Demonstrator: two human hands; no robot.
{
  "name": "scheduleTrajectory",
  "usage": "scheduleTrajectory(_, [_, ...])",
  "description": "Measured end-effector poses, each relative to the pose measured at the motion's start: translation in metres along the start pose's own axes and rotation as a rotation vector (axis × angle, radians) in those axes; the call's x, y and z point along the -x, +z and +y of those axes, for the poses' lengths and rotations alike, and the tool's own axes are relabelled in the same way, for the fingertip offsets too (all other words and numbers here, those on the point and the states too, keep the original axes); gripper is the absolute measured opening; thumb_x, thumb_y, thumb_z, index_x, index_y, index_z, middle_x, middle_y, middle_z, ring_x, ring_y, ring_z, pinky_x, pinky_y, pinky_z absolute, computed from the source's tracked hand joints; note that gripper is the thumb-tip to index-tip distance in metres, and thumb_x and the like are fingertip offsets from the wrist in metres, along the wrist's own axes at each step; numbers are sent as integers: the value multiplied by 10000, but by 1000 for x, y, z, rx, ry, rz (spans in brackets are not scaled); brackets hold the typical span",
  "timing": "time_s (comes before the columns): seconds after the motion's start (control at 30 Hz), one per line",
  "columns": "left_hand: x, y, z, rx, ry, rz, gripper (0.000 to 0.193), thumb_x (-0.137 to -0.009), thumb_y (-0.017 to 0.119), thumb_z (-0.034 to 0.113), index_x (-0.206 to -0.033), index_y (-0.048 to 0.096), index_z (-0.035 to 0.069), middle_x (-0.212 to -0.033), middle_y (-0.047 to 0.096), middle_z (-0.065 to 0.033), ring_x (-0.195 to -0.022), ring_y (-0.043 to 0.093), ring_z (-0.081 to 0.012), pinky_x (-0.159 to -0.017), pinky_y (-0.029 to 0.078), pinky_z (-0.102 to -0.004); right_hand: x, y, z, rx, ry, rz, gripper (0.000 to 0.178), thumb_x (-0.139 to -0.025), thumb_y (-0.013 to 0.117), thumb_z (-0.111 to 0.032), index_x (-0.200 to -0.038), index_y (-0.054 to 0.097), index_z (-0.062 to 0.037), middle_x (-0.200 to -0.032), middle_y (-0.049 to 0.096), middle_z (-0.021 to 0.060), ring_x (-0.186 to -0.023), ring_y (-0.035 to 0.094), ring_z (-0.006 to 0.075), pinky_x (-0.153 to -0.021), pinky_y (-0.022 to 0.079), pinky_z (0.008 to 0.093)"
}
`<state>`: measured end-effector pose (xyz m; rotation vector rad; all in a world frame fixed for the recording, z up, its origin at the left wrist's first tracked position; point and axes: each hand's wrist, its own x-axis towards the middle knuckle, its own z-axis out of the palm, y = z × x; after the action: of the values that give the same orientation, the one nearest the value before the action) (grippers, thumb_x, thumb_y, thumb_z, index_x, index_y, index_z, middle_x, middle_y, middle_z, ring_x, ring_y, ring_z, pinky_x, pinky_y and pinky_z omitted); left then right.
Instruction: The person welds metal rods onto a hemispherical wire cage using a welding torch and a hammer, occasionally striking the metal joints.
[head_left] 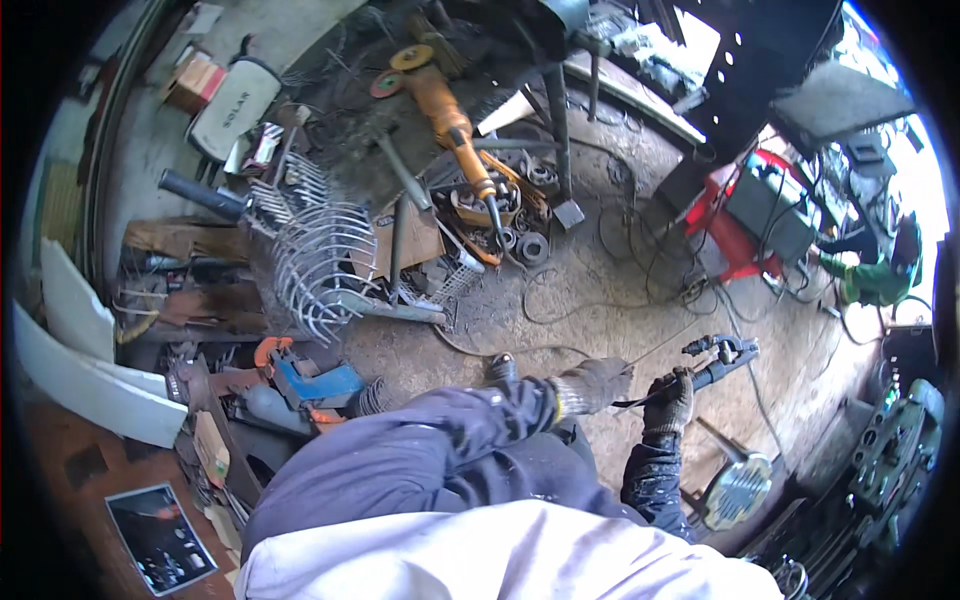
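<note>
grey-gloved hands — the right grips a black clamp

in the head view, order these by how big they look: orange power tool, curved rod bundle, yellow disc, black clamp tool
1. Curved rod bundle
2. Orange power tool
3. Black clamp tool, in the right hand
4. Yellow disc

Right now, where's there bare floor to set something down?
Bare floor shows right of the electrode holder, beyond one cable, bordered by dark equipment. A smaller patch lies between the left hand and the looped cables by the red machine. Crowded: the left side, with the curved metal rods and orange angle grinder.
</note>
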<state>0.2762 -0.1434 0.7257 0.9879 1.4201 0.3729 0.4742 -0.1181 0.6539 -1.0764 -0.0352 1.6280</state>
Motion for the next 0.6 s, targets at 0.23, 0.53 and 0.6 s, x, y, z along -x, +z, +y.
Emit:
scheduleTrajectory(0.23, [184,-157,119,398,506,383,288,-916,650,205,-1149,588,47,-1068,644,-139,-874,693,-188,-651,587,-295,-3,-9,-40,166,-112,102,187,-880,711,-123,-1027,599,-149,-744,591,-25,-581,557,100,-535,464,277])
scheduleTrajectory(0.53, [192,-500,2,807,254,1001,135,-901,673,132,-988,638,35,-772,695,-100,-557,627,-182,-535,543,-312,27,9,28,214,-145,21,83,-929,648,-184,-893,593,-133,-619,492,-56,-471,441,91,-494,393,255])
scheduleTrajectory(0.6, [188,-573,-31,809,240,1013,135,-896,687,153,-971,643,49,-745,684,-96,-553,623,-198,-518,520,-324,50,31,40,224,-161,60,89,-926,653,-187,-892,592,-133,-622,491,-56,-479,447,92,-497,397,254])
